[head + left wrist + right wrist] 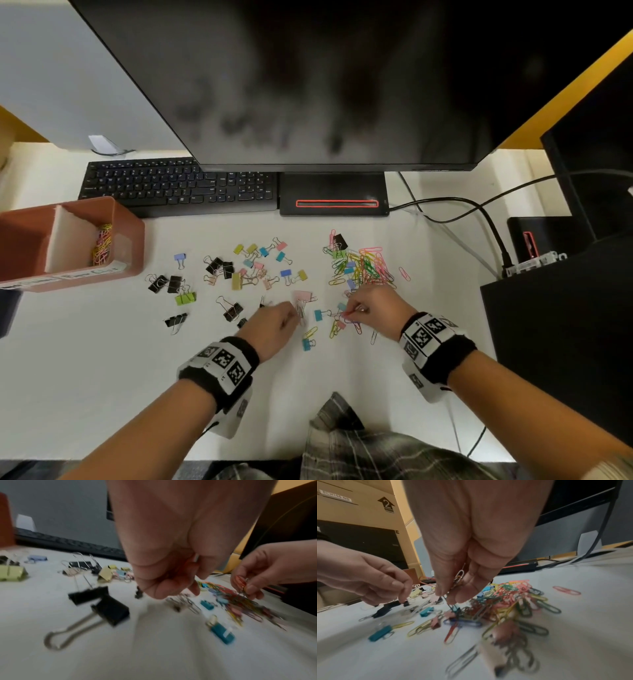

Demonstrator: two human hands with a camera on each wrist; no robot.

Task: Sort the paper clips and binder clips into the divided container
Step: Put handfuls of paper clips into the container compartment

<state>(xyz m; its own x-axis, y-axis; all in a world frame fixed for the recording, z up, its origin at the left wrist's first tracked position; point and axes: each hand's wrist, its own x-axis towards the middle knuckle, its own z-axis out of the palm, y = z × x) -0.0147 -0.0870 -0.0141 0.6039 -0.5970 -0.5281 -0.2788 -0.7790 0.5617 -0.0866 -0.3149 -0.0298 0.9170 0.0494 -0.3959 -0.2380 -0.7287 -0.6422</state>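
Observation:
A red-brown divided container (128, 236) stands at the left with coloured paper clips (102, 245) in its right compartment. Binder clips (255, 263) lie scattered mid-table, and black ones (168, 283) (111, 611) sit nearer the container. A heap of coloured paper clips (366, 267) (508, 601) lies to the right. My left hand (295, 317) (171, 592) hovers over silver paper clips (301, 308) (185, 602); its fingers are curled, and reddish wire shows inside them. My right hand (349, 312) (450, 597) pinches a small bunch of paper clips (458, 580) at the heap's near edge.
A black keyboard (178, 186) and the monitor's base (334, 193) line the back, under a large monitor (308, 85). Cables (462, 205) run to a black box (555, 325) at the right. White table surface (102, 377) lies bare near the front left.

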